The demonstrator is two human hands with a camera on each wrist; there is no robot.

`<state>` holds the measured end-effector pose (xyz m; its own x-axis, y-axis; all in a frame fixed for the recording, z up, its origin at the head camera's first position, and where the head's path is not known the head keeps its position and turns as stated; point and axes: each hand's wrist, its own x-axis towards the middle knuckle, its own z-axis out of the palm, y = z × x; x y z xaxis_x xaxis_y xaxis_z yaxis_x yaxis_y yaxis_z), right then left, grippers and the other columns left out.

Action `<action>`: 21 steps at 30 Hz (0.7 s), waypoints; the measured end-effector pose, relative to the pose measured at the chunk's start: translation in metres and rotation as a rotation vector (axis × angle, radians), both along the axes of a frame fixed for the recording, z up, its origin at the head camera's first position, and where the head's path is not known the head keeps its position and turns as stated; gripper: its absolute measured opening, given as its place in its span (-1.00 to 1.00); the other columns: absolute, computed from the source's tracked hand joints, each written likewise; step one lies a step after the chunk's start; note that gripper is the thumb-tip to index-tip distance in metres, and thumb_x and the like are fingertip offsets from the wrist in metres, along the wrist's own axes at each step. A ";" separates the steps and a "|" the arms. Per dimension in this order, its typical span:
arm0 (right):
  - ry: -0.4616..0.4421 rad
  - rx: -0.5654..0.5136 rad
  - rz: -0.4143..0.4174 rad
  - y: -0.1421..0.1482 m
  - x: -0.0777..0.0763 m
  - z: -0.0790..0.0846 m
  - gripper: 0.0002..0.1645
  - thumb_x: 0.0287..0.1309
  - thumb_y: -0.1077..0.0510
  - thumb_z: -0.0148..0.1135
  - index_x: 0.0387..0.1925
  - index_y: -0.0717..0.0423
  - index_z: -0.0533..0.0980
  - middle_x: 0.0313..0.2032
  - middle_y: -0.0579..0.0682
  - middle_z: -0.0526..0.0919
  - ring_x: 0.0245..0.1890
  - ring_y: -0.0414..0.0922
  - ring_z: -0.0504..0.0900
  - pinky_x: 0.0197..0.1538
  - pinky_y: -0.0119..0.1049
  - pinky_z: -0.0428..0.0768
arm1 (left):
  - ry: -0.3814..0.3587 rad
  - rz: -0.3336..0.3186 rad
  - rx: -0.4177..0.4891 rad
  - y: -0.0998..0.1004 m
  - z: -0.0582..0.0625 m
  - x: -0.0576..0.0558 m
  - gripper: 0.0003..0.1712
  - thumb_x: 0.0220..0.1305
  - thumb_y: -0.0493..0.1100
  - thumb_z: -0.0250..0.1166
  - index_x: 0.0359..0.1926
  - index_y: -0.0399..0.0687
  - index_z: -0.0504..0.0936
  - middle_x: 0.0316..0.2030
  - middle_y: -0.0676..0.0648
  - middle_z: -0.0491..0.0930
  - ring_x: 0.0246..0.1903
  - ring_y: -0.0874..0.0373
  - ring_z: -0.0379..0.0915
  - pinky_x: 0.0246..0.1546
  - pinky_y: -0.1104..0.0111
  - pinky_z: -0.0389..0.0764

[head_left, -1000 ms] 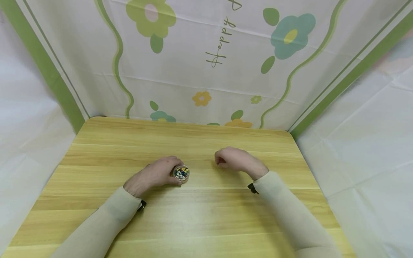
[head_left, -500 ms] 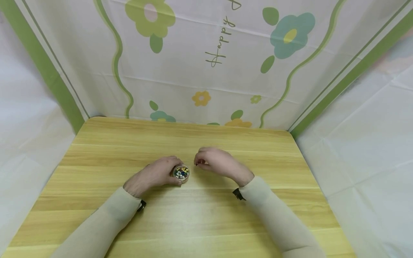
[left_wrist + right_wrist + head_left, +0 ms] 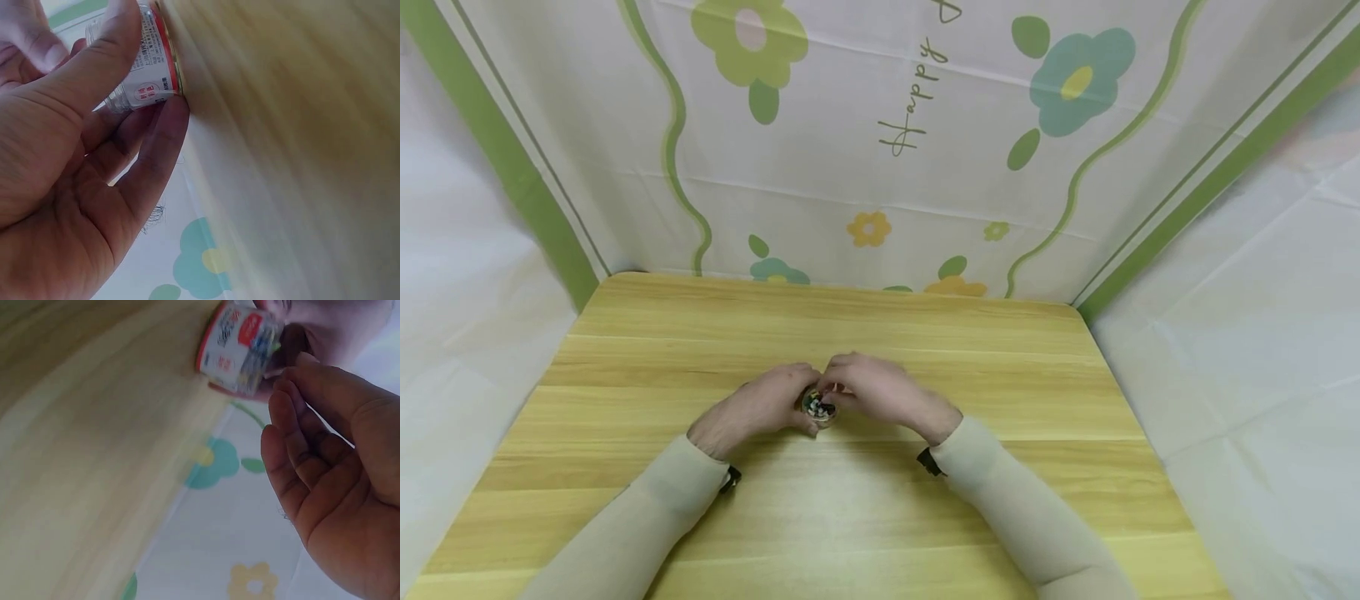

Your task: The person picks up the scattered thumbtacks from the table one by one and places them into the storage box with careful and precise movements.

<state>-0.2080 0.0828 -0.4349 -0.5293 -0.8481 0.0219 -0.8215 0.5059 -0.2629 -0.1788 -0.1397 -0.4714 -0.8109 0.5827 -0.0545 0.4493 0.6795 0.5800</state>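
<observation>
My left hand (image 3: 760, 406) holds a small clear round jar (image 3: 815, 410) on the table, thumb and fingers curled round its side. Small multicoloured push pins (image 3: 817, 405) fill the jar, whose top is uncovered. In the left wrist view the jar's white label (image 3: 150, 62) has a red band at the base, which stands on the wood. My right hand (image 3: 880, 390) is at the jar's mouth with thumb and forefinger pinched together. A tiny dark push pin showed at those fingertips a moment ago; the fingers now hide it. The right wrist view shows the other fingers (image 3: 281, 450) loosely bent.
The wood-grain table (image 3: 925, 517) extends around both hands. A white cloth with printed flowers (image 3: 868, 229) hangs behind its far edge, and white sheets (image 3: 1262, 350) hang at the sides. Black straps (image 3: 931, 461) are worn at both wrists.
My right hand has moved left across the table, from well right of the jar to its mouth, fingertips pinched throughout. The left hand and jar have stayed in place.
</observation>
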 end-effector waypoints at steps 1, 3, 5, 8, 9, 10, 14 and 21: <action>-0.011 -0.010 -0.019 0.003 -0.002 0.002 -0.77 0.39 0.01 0.32 0.00 -0.07 0.72 -0.09 -0.23 0.66 -0.13 -0.29 0.61 -0.11 -0.46 0.58 | 0.004 -0.005 -0.005 0.000 0.001 0.000 -0.37 -0.04 0.01 0.65 0.05 -0.06 0.63 -0.15 0.03 0.60 -0.19 0.16 0.49 -0.09 0.20 0.58; -0.027 -0.038 -0.062 0.011 -0.007 0.006 -0.72 0.43 -0.02 0.27 0.04 -0.05 0.71 -0.05 -0.21 0.67 -0.09 -0.25 0.63 -0.09 -0.41 0.60 | 0.010 -0.006 -0.035 0.002 0.004 0.000 -0.35 -0.05 -0.02 0.66 0.07 -0.10 0.64 -0.12 0.01 0.62 -0.14 0.13 0.53 -0.03 0.17 0.60; -0.025 -0.059 -0.106 0.020 -0.012 0.011 -0.69 0.46 -0.06 0.23 0.05 -0.04 0.70 -0.03 -0.20 0.68 -0.07 -0.23 0.64 -0.05 -0.35 0.62 | 0.015 -0.002 -0.086 0.005 0.007 -0.001 -0.34 -0.04 -0.05 0.66 0.10 -0.13 0.64 -0.07 -0.02 0.63 -0.10 0.10 0.55 0.02 0.15 0.61; -0.028 -0.078 -0.168 0.032 -0.021 0.015 -0.62 0.48 -0.13 0.17 0.08 -0.03 0.69 -0.03 -0.21 0.69 -0.05 -0.23 0.64 0.02 -0.30 0.61 | 0.023 0.013 -0.185 0.013 0.013 -0.005 -0.33 0.01 -0.06 0.64 0.15 -0.12 0.63 -0.01 -0.04 0.63 -0.07 0.10 0.55 0.02 0.17 0.63; -0.029 -0.079 -0.187 0.036 -0.024 0.016 -0.60 0.49 -0.15 0.16 0.09 -0.05 0.69 -0.03 -0.22 0.69 -0.04 -0.24 0.64 0.04 -0.29 0.61 | 0.021 0.016 -0.214 0.017 0.015 -0.007 -0.33 0.03 -0.06 0.63 0.17 -0.11 0.62 0.00 -0.05 0.62 -0.07 0.10 0.55 0.00 0.18 0.63; -0.031 -0.079 -0.205 0.039 -0.027 0.015 -0.59 0.49 -0.17 0.14 0.10 -0.06 0.68 -0.03 -0.23 0.69 -0.03 -0.25 0.64 0.06 -0.29 0.61 | 0.023 0.017 -0.235 0.021 0.016 -0.010 -0.32 0.04 -0.06 0.62 0.19 -0.11 0.61 0.01 -0.05 0.62 -0.08 0.11 0.55 -0.01 0.19 0.64; -0.056 -0.095 -0.267 0.051 -0.037 0.012 -0.56 0.50 -0.20 0.12 0.12 -0.05 0.67 -0.03 -0.23 0.69 -0.03 -0.26 0.63 0.08 -0.22 0.62 | 0.027 0.014 -0.272 0.039 0.015 -0.022 -0.27 0.09 0.00 0.60 0.25 -0.13 0.57 0.01 -0.06 0.60 -0.09 0.12 0.54 -0.03 0.22 0.63; -0.086 -0.132 -0.395 0.075 -0.050 0.011 -0.50 0.50 -0.23 0.09 0.19 -0.03 0.62 0.11 -0.12 0.67 0.10 -0.13 0.61 0.18 -0.05 0.59 | 0.030 0.076 -0.123 0.041 0.010 -0.033 0.11 0.10 0.28 0.52 0.53 -0.10 0.29 0.33 -0.22 0.47 0.27 -0.13 0.42 0.25 -0.05 0.50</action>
